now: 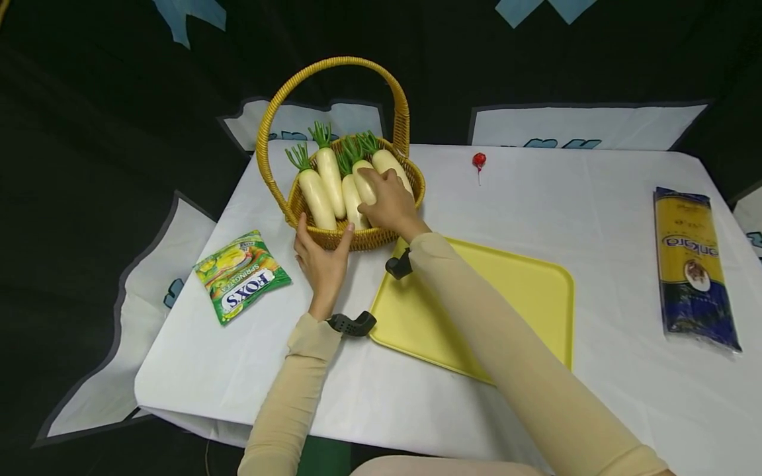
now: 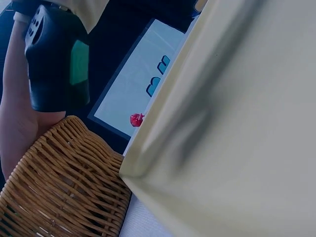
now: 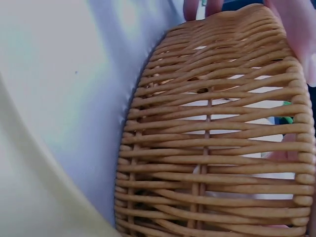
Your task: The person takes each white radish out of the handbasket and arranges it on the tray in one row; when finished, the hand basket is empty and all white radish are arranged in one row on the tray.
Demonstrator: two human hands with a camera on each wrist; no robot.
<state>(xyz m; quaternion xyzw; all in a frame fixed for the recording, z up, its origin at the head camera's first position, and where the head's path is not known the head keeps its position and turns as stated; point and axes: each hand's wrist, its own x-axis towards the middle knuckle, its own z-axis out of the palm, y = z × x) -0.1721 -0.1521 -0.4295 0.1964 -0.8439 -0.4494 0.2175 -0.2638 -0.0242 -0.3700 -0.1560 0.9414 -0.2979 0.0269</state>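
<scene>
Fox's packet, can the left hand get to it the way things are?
Probably yes: the left hand is at the basket, and the Fox's packet lies close by on the table with nothing between them, though reaching it means leaving the basket.

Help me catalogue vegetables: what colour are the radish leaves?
The leaves are green, clearest in the head view.

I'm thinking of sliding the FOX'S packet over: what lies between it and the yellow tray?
In the head view, the left hand and its black wrist device cross that stretch, with white tablecloth showing around them.
</scene>
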